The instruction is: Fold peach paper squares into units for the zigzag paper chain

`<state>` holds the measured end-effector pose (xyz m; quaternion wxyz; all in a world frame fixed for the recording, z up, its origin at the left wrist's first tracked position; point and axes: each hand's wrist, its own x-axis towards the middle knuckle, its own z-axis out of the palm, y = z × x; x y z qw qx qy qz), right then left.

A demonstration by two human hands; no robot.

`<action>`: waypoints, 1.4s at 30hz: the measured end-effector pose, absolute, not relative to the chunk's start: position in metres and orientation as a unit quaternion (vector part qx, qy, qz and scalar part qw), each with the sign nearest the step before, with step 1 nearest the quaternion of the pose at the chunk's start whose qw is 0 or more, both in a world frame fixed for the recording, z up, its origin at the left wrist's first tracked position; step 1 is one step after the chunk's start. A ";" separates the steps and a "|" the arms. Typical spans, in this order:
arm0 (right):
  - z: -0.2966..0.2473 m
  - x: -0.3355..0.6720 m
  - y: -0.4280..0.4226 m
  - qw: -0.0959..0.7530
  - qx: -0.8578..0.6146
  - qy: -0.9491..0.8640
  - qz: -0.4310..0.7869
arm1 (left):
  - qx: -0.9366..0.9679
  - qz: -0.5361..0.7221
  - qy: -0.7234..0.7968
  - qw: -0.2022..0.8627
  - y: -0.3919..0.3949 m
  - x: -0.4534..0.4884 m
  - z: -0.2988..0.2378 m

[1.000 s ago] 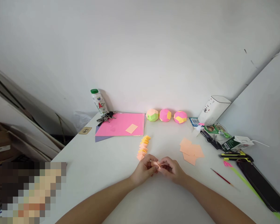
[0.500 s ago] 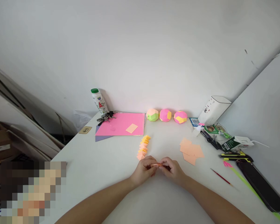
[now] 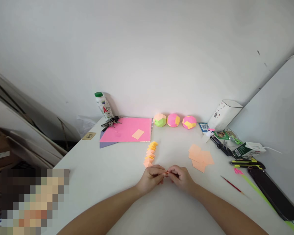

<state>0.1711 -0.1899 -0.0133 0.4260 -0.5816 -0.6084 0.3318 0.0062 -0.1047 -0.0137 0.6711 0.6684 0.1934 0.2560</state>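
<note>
Both hands meet over the front middle of the table, fingertips close together. Between them is a small folded piece of orange paper point(image 3: 167, 173), mostly covered by fingers. My left hand point(image 3: 152, 177) pinches its left end, and my right hand point(image 3: 180, 178) pinches its right end. Just beyond my left hand runs a row of folded paper units point(image 3: 150, 153) in orange and yellow, overlapping each other. To the right of my right hand lie several flat peach paper sheets point(image 3: 200, 158). A thin red paintbrush point(image 3: 232, 184) rests farther right.
Three paper balls point(image 3: 173, 120) stand along the wall. At back left are a pink sheet point(image 3: 122, 130), keys point(image 3: 111, 122) and a white bottle point(image 3: 104, 106). A white container point(image 3: 224, 115), a box point(image 3: 250, 149), a yellow-black cutter point(image 3: 248, 163) and a black phone-like slab point(image 3: 274, 194) line the right side.
My fingers have closed in around the folded orange paper, so less of it shows. My left hand has shifted slightly. The things on the table stay where they were.
</note>
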 end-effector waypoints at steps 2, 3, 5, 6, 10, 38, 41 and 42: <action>-0.015 0.172 -0.190 0.428 -0.580 -0.606 0.335 | 0.672 0.254 0.194 0.668 -0.105 0.006 -0.012; -0.016 0.172 -0.190 0.428 -0.580 -0.607 0.335 | 0.673 0.255 0.193 0.667 -0.105 0.006 -0.011; -0.017 0.172 -0.190 0.430 -0.577 -0.611 0.330 | 0.675 0.258 0.191 0.664 -0.106 0.007 -0.010; -0.017 0.172 -0.190 0.430 -0.575 -0.615 0.326 | 0.675 0.260 0.191 0.663 -0.106 0.007 -0.010; -0.016 0.171 -0.189 0.427 -0.576 -0.621 0.315 | 0.682 0.266 0.193 0.654 -0.106 0.007 -0.009; -0.018 0.171 -0.188 0.411 -0.558 -0.676 0.251 | 0.678 0.265 0.191 0.659 -0.104 0.007 -0.012; -0.019 0.173 -0.188 0.420 -0.543 -0.685 0.245 | 0.683 0.262 0.191 0.654 -0.105 0.007 -0.011; -0.019 0.174 -0.188 0.424 -0.537 -0.686 0.245 | 0.685 0.259 0.195 0.653 -0.105 0.007 -0.012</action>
